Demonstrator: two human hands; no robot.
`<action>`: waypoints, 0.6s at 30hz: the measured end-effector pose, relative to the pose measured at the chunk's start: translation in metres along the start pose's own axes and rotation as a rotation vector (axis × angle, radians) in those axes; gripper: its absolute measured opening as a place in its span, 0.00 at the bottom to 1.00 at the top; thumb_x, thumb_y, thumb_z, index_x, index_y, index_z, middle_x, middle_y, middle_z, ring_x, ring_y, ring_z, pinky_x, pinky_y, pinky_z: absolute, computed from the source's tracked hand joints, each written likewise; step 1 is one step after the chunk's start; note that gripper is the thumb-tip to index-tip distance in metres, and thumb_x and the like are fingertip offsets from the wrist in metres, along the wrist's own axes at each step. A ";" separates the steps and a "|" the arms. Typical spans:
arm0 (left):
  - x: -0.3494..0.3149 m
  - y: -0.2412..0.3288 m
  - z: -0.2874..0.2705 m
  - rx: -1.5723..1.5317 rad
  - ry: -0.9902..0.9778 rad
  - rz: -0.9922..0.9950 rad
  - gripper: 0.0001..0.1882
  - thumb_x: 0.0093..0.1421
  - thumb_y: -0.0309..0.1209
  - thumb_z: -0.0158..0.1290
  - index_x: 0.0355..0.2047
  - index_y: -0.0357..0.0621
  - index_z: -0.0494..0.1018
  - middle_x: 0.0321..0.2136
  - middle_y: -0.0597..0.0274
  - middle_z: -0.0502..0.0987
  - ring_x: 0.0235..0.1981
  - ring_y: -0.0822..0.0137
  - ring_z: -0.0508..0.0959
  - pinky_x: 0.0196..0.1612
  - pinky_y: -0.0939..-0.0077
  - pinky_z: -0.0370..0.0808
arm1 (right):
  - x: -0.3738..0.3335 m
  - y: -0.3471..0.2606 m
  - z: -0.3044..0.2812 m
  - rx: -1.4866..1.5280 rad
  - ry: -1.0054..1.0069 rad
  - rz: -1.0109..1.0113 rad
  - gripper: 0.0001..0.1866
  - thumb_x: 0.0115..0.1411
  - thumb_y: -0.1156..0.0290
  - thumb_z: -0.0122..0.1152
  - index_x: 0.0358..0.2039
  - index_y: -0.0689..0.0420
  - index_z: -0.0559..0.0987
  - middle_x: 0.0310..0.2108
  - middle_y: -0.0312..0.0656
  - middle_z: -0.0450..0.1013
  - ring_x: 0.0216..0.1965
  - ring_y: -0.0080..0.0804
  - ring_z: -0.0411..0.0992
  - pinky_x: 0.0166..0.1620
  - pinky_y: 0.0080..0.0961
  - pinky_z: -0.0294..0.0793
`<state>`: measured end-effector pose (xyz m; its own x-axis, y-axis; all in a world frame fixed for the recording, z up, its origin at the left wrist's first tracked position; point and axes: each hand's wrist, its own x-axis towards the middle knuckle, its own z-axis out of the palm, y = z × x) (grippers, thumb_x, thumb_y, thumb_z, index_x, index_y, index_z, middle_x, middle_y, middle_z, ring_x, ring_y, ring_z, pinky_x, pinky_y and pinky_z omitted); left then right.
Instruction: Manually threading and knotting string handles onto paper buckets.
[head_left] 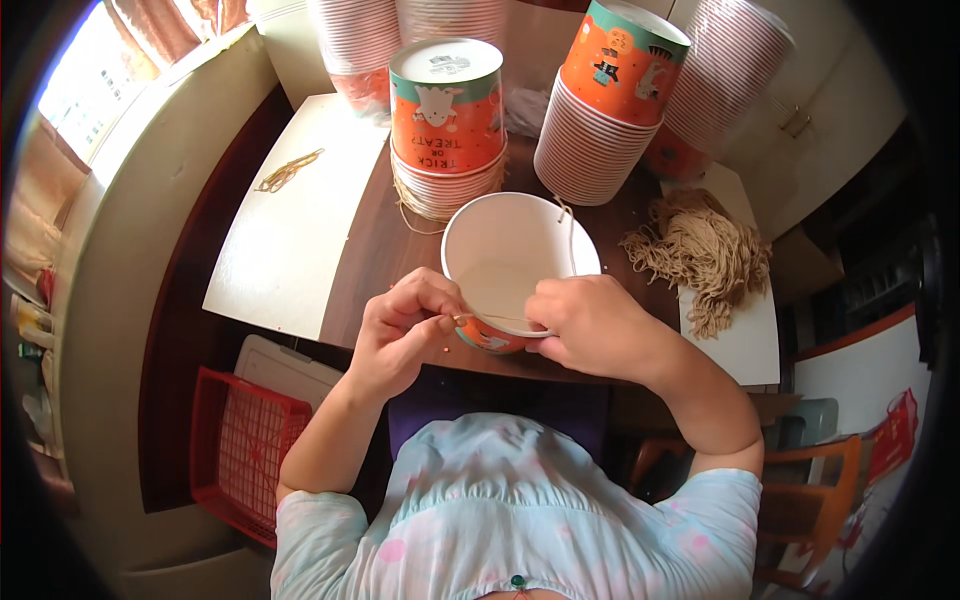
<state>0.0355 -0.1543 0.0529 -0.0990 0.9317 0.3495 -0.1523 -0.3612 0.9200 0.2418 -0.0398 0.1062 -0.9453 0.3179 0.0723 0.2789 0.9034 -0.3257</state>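
An orange paper bucket [492, 338] with a white inside stands at the front of the brown table, mouth up and tilted toward me. A thin beige cord [571, 240] is fastened at its far right rim and hangs down inside toward my right hand. At the near left rim my left hand [405, 325] pinches the cord's end between thumb and fingertips. My right hand [595, 325] is closed over the near right rim, its thumb outside and fingers inside. A stretch of cord runs between the two hands across the near rim.
Behind stand upside-down stacks of buckets, one at the left [447, 120] with cords around its base, one at the right [600, 135]. A heap of beige cords [705, 250] lies at the right. Several cords [290, 171] rest on the white board. A red crate [250, 445] is below left.
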 end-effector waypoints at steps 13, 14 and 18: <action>-0.012 -0.007 0.017 -0.160 0.061 -0.305 0.07 0.61 0.22 0.52 0.40 0.33 0.73 0.32 0.62 0.78 0.33 0.76 0.75 0.37 0.85 0.72 | 0.000 -0.010 -0.028 0.133 0.015 -0.113 0.09 0.48 0.69 0.65 0.26 0.58 0.74 0.27 0.42 0.70 0.30 0.42 0.72 0.34 0.35 0.72; -0.012 -0.007 0.019 -0.160 0.062 -0.305 0.07 0.61 0.22 0.52 0.40 0.33 0.73 0.32 0.62 0.78 0.33 0.76 0.75 0.37 0.85 0.72 | 0.003 -0.010 -0.031 0.133 0.014 -0.113 0.09 0.48 0.69 0.65 0.26 0.58 0.74 0.27 0.42 0.70 0.30 0.42 0.72 0.34 0.35 0.72; -0.011 -0.007 0.028 0.077 0.005 -0.135 0.06 0.59 0.22 0.55 0.37 0.35 0.75 0.29 0.67 0.77 0.29 0.83 0.72 0.31 0.88 0.69 | 0.031 -0.013 -0.032 0.289 -0.045 -0.267 0.07 0.50 0.70 0.63 0.27 0.58 0.75 0.27 0.42 0.70 0.29 0.42 0.71 0.33 0.34 0.70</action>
<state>0.0656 -0.1609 0.0476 -0.0874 0.9714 0.2207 -0.0891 -0.2282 0.9695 0.2141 -0.0324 0.1426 -0.9864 0.0638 0.1516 -0.0312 0.8324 -0.5533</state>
